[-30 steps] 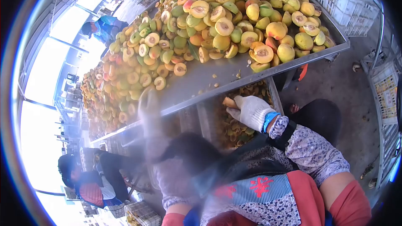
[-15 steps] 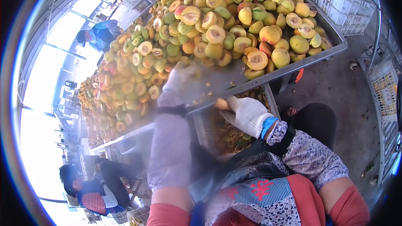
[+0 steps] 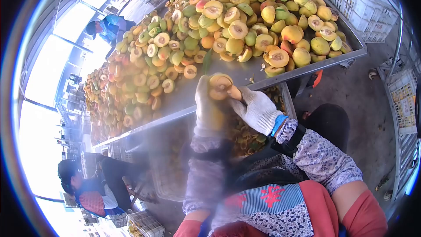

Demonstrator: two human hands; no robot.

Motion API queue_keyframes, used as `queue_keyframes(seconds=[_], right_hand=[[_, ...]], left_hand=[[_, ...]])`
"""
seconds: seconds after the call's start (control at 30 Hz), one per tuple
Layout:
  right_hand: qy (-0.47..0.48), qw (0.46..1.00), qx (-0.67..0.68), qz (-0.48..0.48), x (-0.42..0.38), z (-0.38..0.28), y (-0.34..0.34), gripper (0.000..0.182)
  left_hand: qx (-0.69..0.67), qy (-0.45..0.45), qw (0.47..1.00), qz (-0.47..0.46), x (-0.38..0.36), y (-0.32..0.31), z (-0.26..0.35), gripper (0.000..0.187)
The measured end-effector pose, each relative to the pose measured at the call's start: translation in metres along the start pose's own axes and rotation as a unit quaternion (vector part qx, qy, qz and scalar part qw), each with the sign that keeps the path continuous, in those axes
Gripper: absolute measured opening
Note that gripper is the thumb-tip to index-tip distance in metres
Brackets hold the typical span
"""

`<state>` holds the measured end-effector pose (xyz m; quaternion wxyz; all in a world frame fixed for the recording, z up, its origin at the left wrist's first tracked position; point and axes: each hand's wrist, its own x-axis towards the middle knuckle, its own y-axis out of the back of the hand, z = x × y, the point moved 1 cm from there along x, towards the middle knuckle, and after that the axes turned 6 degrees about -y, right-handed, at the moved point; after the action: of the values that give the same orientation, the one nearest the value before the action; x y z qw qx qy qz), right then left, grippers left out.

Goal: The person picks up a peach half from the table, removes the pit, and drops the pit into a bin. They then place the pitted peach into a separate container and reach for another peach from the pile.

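My left hand (image 3: 204, 105), in a pale glove, is closed around a peach half (image 3: 219, 84) with its cut face up, just over the front edge of the metal table (image 3: 232, 68). My right hand (image 3: 259, 110), in a white knit glove, is closed and meets the fruit from the right. A small orange-tan tip (image 3: 235, 93) juts from its fingers onto the cut face; I cannot tell what it is. Halved yellow-green peaches (image 3: 263, 41) lie heaped beyond both hands. A green leaf (image 3: 207, 61) shows just above my left hand.
Under the table edge, a container holds fruit pieces (image 3: 249, 138). White crates (image 3: 351, 4) are stacked at upper right, with a yellowish crate (image 3: 402, 105) farther down. One person (image 3: 94, 188) sits at lower left; another (image 3: 112, 28) stands past the heap.
My left hand has come back from the heap toward my right hand and now holds a peach half. My right hand has risen slightly to meet it.
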<state>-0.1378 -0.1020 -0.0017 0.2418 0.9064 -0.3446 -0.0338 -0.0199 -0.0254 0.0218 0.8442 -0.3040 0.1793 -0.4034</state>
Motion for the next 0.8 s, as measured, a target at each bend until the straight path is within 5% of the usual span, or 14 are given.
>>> queue_keyframes(seconds=[0.03,0.17,0.33,0.57,0.63,0.73,0.8], right_hand=[[0.001,1.000,0.000,-0.002,-0.001,0.000,-0.001,0.028],[-0.002,0.999,-0.029,-0.026,-0.004,-0.003,0.000,0.030],[-0.016,0.996,-0.071,-0.055,-0.006,-0.002,0.000,0.033],[-0.028,0.992,-0.088,-0.080,-0.008,0.007,-0.008,0.034],[-0.034,0.992,-0.080,-0.092,-0.010,0.010,-0.012,0.033],[-0.029,0.994,-0.004,-0.103,-0.014,0.012,-0.020,0.031],[-0.010,0.968,0.229,-0.099,-0.017,0.023,-0.044,0.030]], left_hand=[[0.032,-0.059,0.996,0.063,-0.001,0.000,-0.001,0.049],[0.043,-0.067,0.993,0.087,0.002,0.009,-0.001,0.048],[0.170,-0.144,0.973,0.063,0.000,0.011,-0.006,0.046],[0.336,-0.100,0.936,-0.031,-0.004,0.015,0.013,0.046],[0.519,-0.207,0.827,-0.062,-0.004,0.015,0.015,0.045],[0.578,-0.229,0.781,-0.053,-0.011,0.003,0.021,0.045],[0.583,-0.275,0.763,-0.047,-0.013,0.005,0.015,0.045]])
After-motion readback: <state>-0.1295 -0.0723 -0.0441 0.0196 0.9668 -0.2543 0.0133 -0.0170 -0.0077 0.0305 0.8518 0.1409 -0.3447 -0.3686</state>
